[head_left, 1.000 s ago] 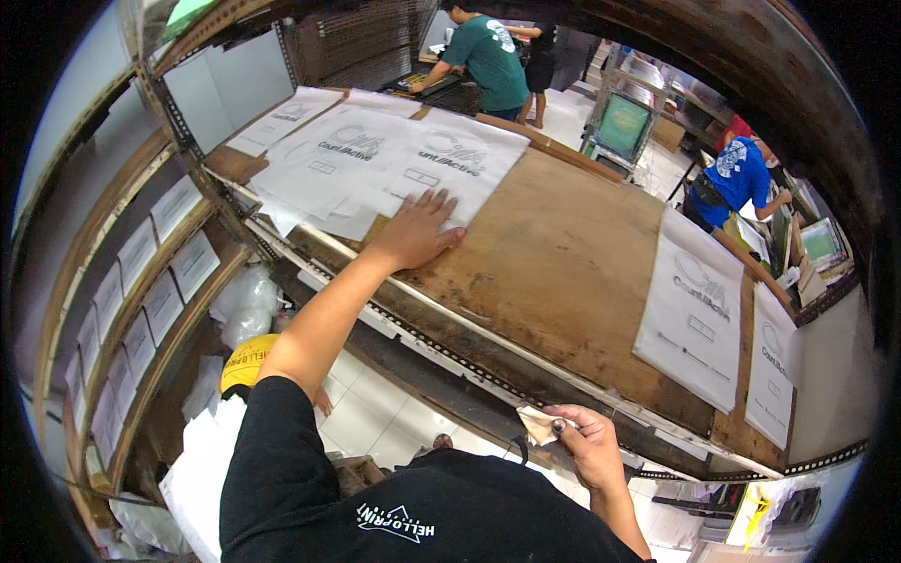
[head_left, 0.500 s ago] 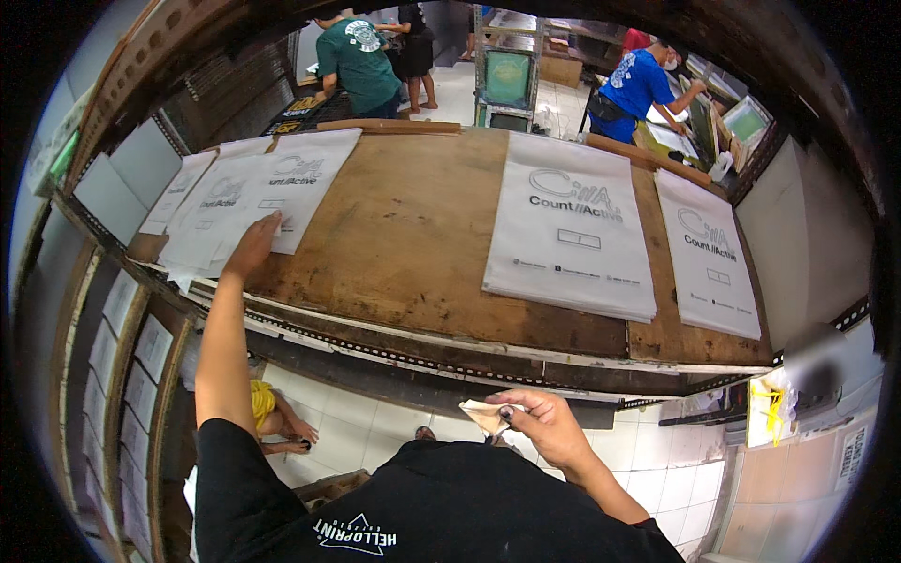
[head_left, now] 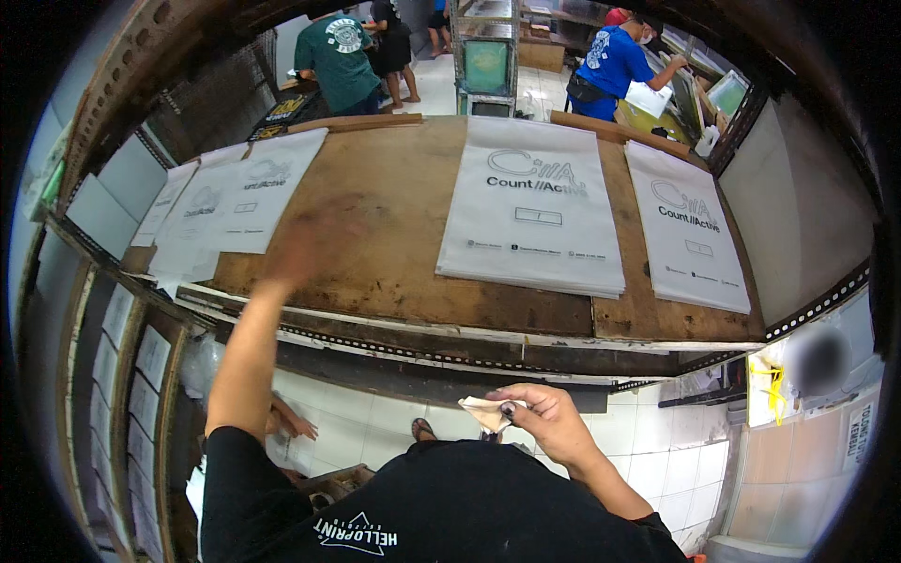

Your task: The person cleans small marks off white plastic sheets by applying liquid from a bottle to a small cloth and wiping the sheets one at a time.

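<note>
Since the earlier frame, the left hand has shifted rightward, away from the left-hand white sheets, and now lies over bare wood in the left half of the bench; the right hand keeps much the same pose. Left arm extended forward, its forearm crossing the near edge of the bench and hiding a short stretch of it; the hand is blurred, so neither the spread of its fingers nor contact with the wood can be told. Right elbow bent, the hand held in front of the torso, short of the near edge, its thumb and fingers closed on a cream folded scrap; the thumb bears a dark stain. Printed white sheets overlap toward the left end of the bench, just beside the left hand. Right of the middle lies a larger-looking white stack, reaching from the far edge toward the near one; a narrower-looking white stack lies near the right end, bare wood between the two. Wooden strips run along parts of the far edge. Perforated metal rail follows the near edge, and a grey panel bounds the right end. Beyond the far edge, co-workers in a green shirt and a blue shirt flank a rack holding a green framed panel.
</note>
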### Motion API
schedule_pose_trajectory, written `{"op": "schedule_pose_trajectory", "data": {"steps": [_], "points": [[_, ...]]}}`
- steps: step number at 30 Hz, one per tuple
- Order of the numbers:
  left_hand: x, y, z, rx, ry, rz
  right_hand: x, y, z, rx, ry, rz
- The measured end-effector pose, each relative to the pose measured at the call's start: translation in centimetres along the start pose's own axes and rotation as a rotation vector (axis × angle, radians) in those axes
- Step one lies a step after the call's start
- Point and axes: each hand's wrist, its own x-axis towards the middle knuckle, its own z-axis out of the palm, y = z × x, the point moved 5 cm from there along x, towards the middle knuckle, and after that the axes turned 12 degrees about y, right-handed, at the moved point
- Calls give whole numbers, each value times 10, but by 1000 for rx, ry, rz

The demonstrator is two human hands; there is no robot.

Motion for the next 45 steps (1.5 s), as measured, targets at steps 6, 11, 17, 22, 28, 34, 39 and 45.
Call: {"op": "schedule_pose_trajectory", "data": {"steps": [6, 11, 17, 22, 28, 34, 39, 45], "points": [[14, 146, 76, -277, -110, 454, -17, -10, -26, 71, 65, -25], [19, 142, 87, -248, -102, 484, -35, -3, -54, 30, 177, -147], [14, 159, 81, -48, 8, 722, -54, 8, -67, 327, 271, 41], [8, 170, 78, 164, 12, 910, -50, 12, -75, 174, 299, -40], [14, 182, 74, 144, 9, 922, -46, 6, -77, 85, 335, -65], [29, 174, 76, -90, -43, 751, -42, 11, -81, 131, 348, -72], [63, 141, 77, -497, -307, 233, -36, 6, -76, 158, 319, -70], [98, 70, 33, -587, -106, 66, -26, -14, -60, 176, 257, -121]]}}
